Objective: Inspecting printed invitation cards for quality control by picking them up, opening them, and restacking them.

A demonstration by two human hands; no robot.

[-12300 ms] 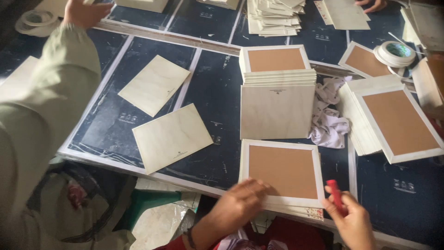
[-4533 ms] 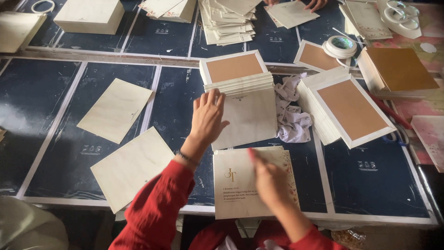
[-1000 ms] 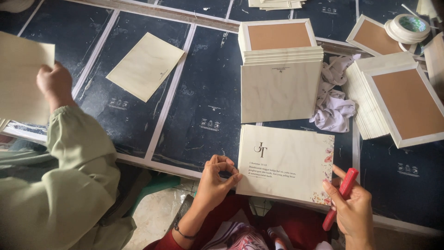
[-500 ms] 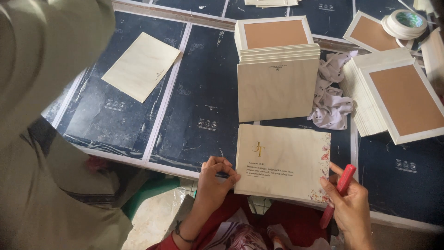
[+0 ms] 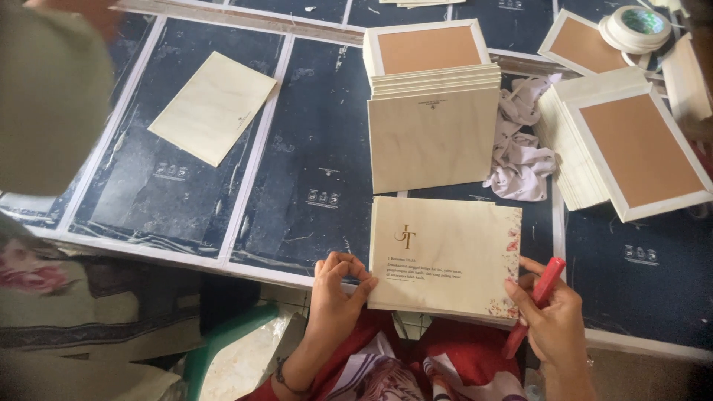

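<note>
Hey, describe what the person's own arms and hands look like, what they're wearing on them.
Both hands are bare, with no gloves. The left hand has a thin dark band around the wrist, and the forearm above it is uncovered. The right hand shows no ring or band that can be made out; its wrist runs out of view at the bottom edge. Red clothing shows between the arms.

Printed cards (image 5: 444, 256): one. Red markers (image 5: 536, 301): one. Loose blank sheets (image 5: 213, 106): one. White cloths (image 5: 520, 152): one. Tape rolls (image 5: 635, 28): two.
</note>
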